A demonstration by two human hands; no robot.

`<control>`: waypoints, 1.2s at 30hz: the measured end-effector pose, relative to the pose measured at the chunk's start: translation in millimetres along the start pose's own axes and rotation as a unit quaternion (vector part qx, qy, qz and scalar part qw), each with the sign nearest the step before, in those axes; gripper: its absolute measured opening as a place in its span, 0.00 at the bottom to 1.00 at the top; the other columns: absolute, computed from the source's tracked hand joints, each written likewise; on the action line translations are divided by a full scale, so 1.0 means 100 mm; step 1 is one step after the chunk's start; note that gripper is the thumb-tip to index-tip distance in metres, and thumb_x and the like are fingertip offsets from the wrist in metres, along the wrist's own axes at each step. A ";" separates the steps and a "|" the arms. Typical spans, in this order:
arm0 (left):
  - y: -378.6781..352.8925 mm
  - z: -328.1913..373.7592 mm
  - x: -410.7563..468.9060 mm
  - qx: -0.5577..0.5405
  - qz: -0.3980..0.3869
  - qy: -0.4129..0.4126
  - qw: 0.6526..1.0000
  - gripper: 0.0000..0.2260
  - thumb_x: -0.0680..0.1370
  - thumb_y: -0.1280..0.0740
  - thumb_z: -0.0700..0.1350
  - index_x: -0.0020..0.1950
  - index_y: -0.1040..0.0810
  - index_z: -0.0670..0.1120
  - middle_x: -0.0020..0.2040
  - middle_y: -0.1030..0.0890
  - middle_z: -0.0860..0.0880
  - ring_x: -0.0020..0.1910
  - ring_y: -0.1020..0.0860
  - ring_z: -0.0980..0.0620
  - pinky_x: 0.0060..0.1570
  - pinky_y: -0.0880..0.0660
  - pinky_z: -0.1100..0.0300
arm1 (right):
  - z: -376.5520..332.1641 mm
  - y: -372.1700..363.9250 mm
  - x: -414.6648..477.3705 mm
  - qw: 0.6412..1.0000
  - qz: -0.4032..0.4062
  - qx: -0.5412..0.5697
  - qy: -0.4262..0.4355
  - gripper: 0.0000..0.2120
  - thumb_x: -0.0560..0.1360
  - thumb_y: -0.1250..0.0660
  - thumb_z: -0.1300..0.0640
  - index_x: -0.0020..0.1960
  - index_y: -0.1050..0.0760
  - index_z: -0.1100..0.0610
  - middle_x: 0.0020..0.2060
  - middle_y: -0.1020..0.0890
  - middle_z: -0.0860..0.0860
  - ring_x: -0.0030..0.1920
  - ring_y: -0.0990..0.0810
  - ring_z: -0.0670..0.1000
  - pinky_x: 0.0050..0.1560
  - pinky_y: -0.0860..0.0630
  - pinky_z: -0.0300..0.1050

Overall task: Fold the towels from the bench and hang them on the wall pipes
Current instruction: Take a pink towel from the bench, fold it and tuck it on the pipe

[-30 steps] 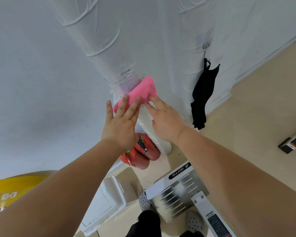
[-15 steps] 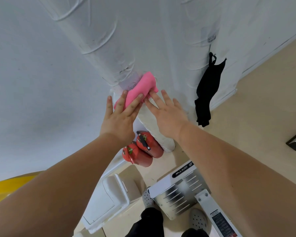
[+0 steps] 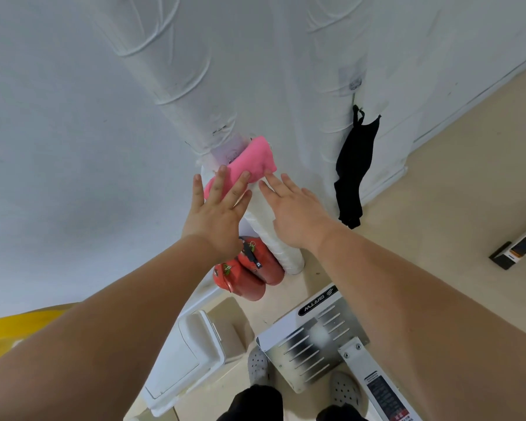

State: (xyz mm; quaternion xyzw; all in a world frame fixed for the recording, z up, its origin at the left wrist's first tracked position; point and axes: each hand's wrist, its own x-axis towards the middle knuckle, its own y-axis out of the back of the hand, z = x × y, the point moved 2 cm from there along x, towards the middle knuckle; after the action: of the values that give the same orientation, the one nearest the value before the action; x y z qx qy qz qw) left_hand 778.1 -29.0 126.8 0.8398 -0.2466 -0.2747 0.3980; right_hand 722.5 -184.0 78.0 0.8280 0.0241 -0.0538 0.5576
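Pink towel [image 3: 249, 164] draped over white pipe [image 3: 264, 220], frame centre. Left hand [image 3: 217, 214] fingers spread, tips on towel's lower edge. Right hand [image 3: 295, 212] flat, fingers apart, fingertips at towel's right edge. Bare wall at left; black cloth [image 3: 354, 165] hangs well apart at right.

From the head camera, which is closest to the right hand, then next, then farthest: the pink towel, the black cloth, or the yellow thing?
From the right hand:
1. pink towel, at its fingertips, on the white pipe
2. black cloth, hanging to the right
3. yellow thing, far left edge
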 end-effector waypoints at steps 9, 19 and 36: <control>0.16 -0.14 -0.65 -0.079 0.066 -0.007 0.995 0.41 0.77 0.41 0.67 0.83 0.58 0.54 0.82 0.68 0.46 0.80 0.67 0.38 0.73 0.65 0.31 | -0.36 0.14 -0.74 0.997 0.023 -0.010 -0.080 0.39 0.81 0.39 0.53 0.82 0.61 0.49 0.82 0.63 0.51 0.82 0.60 0.55 0.80 0.48 0.59; -0.26 0.13 -1.84 -0.247 0.088 -0.150 0.953 0.36 0.76 0.37 0.63 0.81 0.46 0.56 0.84 0.53 0.47 0.82 0.57 0.42 0.78 0.58 0.37 | -1.30 -0.22 -2.40 0.958 0.031 -0.016 -0.284 0.34 0.82 0.41 0.46 0.82 0.54 0.47 0.82 0.60 0.52 0.82 0.57 0.58 0.79 0.48 0.59; 0.05 2.72 -3.46 -0.249 -0.015 -0.368 0.896 0.34 0.77 0.34 0.61 0.80 0.40 0.54 0.82 0.42 0.46 0.80 0.45 0.43 0.78 0.45 0.46 | -1.21 -1.31 -6.13 0.847 -0.032 0.060 -0.528 0.30 0.77 0.36 0.42 0.77 0.37 0.44 0.80 0.46 0.52 0.78 0.43 0.59 0.74 0.38 0.59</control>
State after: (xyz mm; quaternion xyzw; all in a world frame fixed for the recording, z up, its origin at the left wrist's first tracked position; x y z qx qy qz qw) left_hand 346.9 42.3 77.9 0.5558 -0.2859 -0.6227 0.4707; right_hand 107.9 -10.2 73.6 0.7054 -0.2508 -0.5016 0.4334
